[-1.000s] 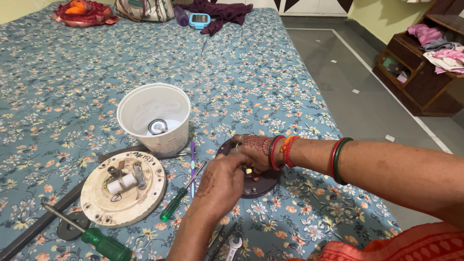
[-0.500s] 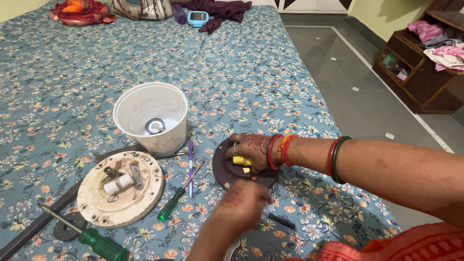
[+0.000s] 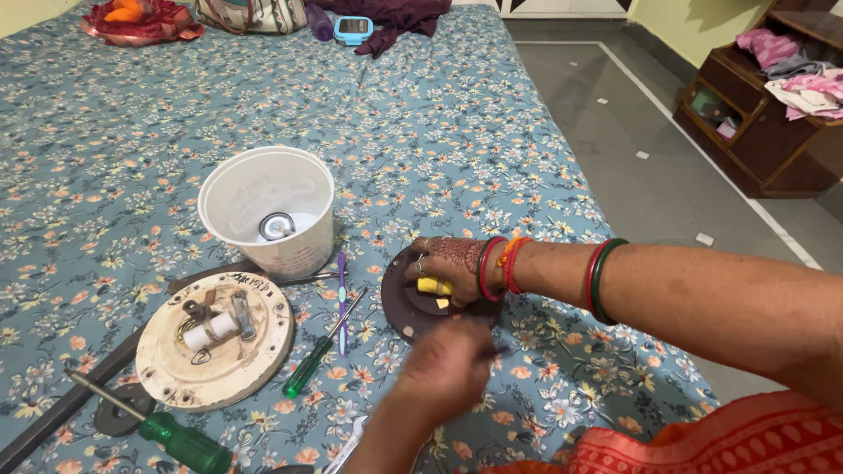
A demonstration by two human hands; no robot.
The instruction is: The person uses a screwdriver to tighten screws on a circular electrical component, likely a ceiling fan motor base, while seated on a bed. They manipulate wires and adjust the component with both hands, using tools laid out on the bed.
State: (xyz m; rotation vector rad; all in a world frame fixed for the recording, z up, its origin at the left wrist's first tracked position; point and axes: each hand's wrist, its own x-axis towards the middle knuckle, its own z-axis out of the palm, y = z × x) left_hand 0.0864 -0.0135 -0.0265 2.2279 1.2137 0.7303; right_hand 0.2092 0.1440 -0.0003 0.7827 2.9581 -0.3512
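My right hand [image 3: 452, 259], with bangles at the wrist, grips the far edge of a dark round disc [image 3: 402, 309] lying on the floral bedsheet [image 3: 421, 149]. A small yellow part [image 3: 433, 285] sits on the disc under my fingers. My left hand [image 3: 443, 369] hovers just in front of the disc, blurred by motion, fingers curled. Whether it holds anything is unclear.
Left of the disc lie a thin purple stick [image 3: 342, 298] and a small green screwdriver [image 3: 307, 373]. A cream round plate [image 3: 255, 351] with fittings, a white bucket [image 3: 211, 219] holding a metal ring [image 3: 277, 226], a big green screwdriver [image 3: 180, 441] and a dark bar [image 3: 53, 420] lie further left. The bed edge and a wooden shelf [image 3: 755, 132] are on the right.
My left hand has lifted off the disc and pulled back toward me, uncovering the yellow part. My right hand has stayed on the disc.
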